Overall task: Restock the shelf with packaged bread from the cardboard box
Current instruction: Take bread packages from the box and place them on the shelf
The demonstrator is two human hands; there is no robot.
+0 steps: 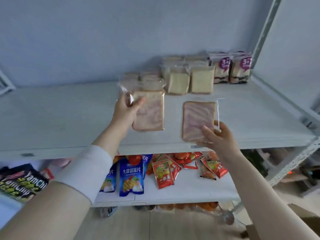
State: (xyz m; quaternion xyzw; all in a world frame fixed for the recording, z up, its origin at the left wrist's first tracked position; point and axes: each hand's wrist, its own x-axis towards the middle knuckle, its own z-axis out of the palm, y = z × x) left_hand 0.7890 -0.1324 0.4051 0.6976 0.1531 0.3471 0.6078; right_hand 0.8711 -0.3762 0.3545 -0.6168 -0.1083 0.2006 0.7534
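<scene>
My left hand (129,110) pinches the first bread pack (152,116) by its top-left corner. My right hand (219,135) grips the second pack (195,116) at its bottom-right corner.

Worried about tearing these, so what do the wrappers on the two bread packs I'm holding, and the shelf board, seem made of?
The left bread pack and right bread pack: thin clear plastic film, glossy; white glints and a crinkled seal edge show it. The shelf board: likely painted or laminated board, matte white, no glare; cannot tell which.
</scene>
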